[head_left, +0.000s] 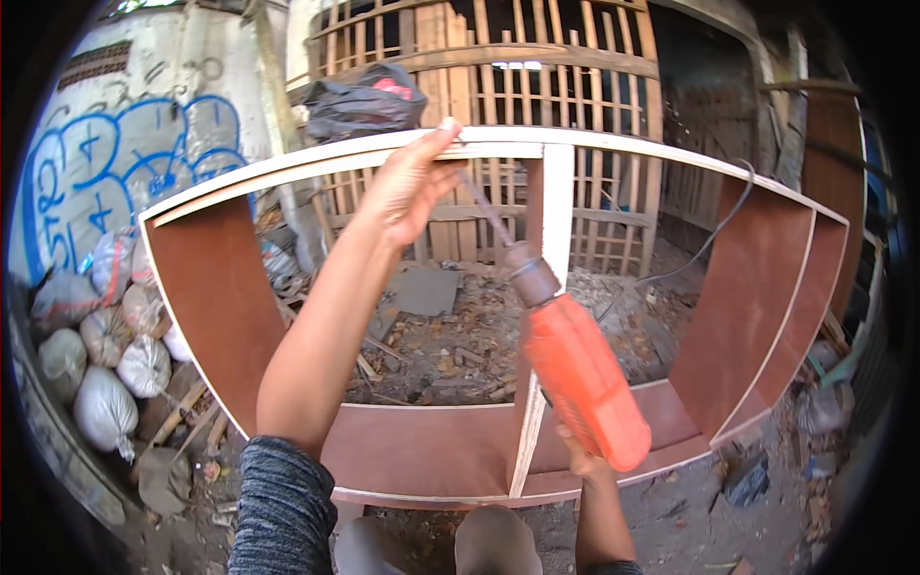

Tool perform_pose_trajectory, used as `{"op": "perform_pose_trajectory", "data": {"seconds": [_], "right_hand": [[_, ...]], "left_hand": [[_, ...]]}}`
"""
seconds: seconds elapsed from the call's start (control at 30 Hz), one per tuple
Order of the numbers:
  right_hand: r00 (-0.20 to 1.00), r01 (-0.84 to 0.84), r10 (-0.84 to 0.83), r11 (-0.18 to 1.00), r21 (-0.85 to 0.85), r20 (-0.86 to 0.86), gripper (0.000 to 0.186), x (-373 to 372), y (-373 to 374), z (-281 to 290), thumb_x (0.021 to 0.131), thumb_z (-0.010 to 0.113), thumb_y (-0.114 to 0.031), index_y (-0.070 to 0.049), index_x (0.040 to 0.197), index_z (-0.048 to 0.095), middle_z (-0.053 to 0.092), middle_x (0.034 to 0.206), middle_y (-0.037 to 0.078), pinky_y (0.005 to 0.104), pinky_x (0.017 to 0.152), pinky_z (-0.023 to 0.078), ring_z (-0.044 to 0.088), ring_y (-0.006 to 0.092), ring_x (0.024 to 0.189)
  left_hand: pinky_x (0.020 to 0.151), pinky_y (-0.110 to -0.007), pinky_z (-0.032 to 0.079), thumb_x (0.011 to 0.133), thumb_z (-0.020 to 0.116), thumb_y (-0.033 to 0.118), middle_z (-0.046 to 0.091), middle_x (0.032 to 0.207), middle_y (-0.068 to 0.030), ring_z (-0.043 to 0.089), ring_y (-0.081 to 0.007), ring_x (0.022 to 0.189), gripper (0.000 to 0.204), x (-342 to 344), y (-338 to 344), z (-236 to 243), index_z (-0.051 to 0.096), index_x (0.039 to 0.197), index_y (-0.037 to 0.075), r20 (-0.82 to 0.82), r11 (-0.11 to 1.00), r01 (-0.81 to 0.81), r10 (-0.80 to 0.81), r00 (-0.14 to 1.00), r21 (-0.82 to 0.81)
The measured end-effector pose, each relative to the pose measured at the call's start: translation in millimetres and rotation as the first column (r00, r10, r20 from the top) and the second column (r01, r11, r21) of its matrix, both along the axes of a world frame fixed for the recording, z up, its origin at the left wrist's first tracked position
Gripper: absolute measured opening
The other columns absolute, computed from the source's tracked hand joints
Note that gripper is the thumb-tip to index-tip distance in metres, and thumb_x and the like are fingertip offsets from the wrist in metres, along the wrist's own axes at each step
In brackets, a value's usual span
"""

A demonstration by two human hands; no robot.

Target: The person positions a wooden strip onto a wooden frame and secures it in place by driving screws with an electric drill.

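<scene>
A brown wooden frame (767, 287) with pale edges and a middle upright (554, 216) stands in front of me. My left hand (417, 187) is closed on its top rail (335, 155), left of the upright, with the fingers around the board. My right hand (585, 450) grips an orange power drill (580, 374) at its lower end, largely hidden behind the tool body. The drill's long bit (489, 211) points up to the underside of the rail by my left fingers; whether the tip touches the wood I cannot tell.
Behind the frame are a slatted wooden partition (494, 77) with a dark plastic bag (359, 105), and a painted wall (115, 153) with filled sacks (105, 412) below. A cable (709, 235) hangs over the top rail at right. Debris (441, 345) litters the ground. My knees show at the bottom.
</scene>
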State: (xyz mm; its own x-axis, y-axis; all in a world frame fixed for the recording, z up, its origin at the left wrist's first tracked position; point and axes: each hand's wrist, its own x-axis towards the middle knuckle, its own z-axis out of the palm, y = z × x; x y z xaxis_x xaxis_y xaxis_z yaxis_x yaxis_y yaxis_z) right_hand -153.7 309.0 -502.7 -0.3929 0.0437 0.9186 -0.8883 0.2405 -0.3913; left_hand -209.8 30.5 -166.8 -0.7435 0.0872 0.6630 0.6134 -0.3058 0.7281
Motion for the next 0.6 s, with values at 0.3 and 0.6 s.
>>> {"op": "perform_pose_trajectory", "data": {"seconds": [0.3,0.6], "right_hand": [[0.958,-0.262,0.278,0.95,-0.169,0.076,0.03,14,-36,62,0.093,0.075,-0.013,0.005,0.115,0.066,0.071,0.102,0.012,0.0324,0.075,0.055,0.067,0.02,0.089],[0.941,-0.287,0.314,0.939,-0.19,0.127,0.031,11,-36,68,0.093,0.073,-0.013,0.006,0.116,0.064,0.07,0.1,0.012,0.0331,0.075,0.055,0.067,0.0196,0.085]], "left_hand": [[0.112,-0.045,0.047,0.095,0.077,0.032,0.064,0.127,-0.0124,0.061,-0.0293,0.122,0.041,12,-17,2,0.066,0.124,0.005,0.022,0.999,-0.002,0.0,1.0,0.052],[0.115,-0.045,0.044,0.095,0.077,0.034,0.062,0.129,-0.0143,0.06,-0.0308,0.124,0.044,14,-13,4,0.065,0.126,0.005,0.023,0.999,-0.003,0.002,1.0,0.036]]}}
